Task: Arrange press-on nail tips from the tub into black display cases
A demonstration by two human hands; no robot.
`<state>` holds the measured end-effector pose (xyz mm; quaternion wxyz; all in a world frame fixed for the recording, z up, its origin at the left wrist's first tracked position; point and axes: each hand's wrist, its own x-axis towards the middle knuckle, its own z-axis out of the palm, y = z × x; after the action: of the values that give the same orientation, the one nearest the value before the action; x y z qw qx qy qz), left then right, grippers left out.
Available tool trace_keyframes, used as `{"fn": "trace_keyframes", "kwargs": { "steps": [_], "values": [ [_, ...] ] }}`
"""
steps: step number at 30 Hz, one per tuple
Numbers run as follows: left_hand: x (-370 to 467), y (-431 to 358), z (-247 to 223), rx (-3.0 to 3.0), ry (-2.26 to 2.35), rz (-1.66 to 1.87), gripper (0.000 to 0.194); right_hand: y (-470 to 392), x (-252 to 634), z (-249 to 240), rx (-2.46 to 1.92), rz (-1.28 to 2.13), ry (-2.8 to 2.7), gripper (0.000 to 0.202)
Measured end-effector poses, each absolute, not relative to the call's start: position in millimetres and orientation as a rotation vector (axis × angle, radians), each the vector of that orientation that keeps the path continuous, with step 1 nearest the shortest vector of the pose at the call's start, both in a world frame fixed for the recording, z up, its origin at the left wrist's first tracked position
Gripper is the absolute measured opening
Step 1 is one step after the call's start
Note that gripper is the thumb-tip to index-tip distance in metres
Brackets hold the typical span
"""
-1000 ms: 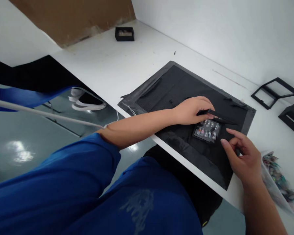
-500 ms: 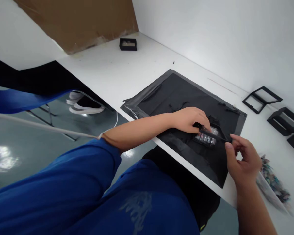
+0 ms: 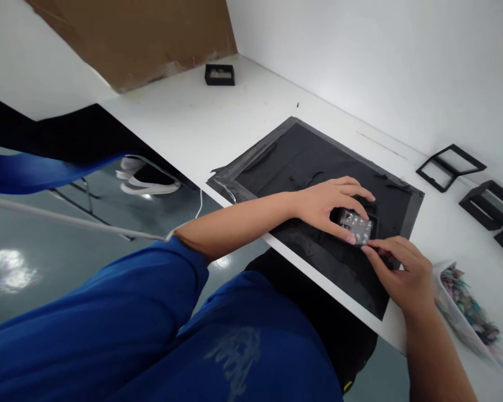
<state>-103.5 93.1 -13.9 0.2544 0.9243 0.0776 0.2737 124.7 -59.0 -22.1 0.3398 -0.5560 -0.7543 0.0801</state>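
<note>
A small black box [image 3: 375, 228] lies on the black mat [image 3: 318, 162], with a clear tray [image 3: 356, 224] of small shiny pieces in it. My left hand [image 3: 333, 206] reaches over the box from the left, its fingers spread around the tray and the thumb touching the near side. At the tray's right corner, my right hand [image 3: 400, 268] pinches the edge with thumb and forefinger. Fingers cover parts of the box's rim.
Open black frames [image 3: 450, 167] and black boxes [image 3: 489, 205] stand at the right by the wall. A clear bag [image 3: 465, 312] of colourful pieces lies beside my right wrist. Another black box [image 3: 219, 75] sits at the table's back. A blue chair [image 3: 46, 173] is at the left.
The black strip between my hands is no longer seen raised. My right hand has moved left to the tray's corner, and my left fingers have spread over the tray.
</note>
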Motion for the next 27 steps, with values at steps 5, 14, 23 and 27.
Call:
{"fn": "trace_keyframes", "kwargs": {
  "steps": [5, 14, 23, 27],
  "values": [
    [-105, 97, -20, 2.557, 0.295, 0.573, 0.083, -58, 125, -24, -1.476, 0.353, -1.991, 0.015],
    [-99, 89, -27, 2.494, 0.309, 0.388, 0.106, -58, 124, -26, -1.538, 0.444, -1.985, 0.025],
    [-100, 94, -26, 2.601, 0.213, 0.696, 0.092, -62, 127, -28, -1.51, 0.434, -1.938, 0.019],
    [-103, 97, -21, 2.695, 0.185, 0.883, 0.083, -64, 129, -29, -1.487, 0.51, -1.958, 0.032]
  ]
}}
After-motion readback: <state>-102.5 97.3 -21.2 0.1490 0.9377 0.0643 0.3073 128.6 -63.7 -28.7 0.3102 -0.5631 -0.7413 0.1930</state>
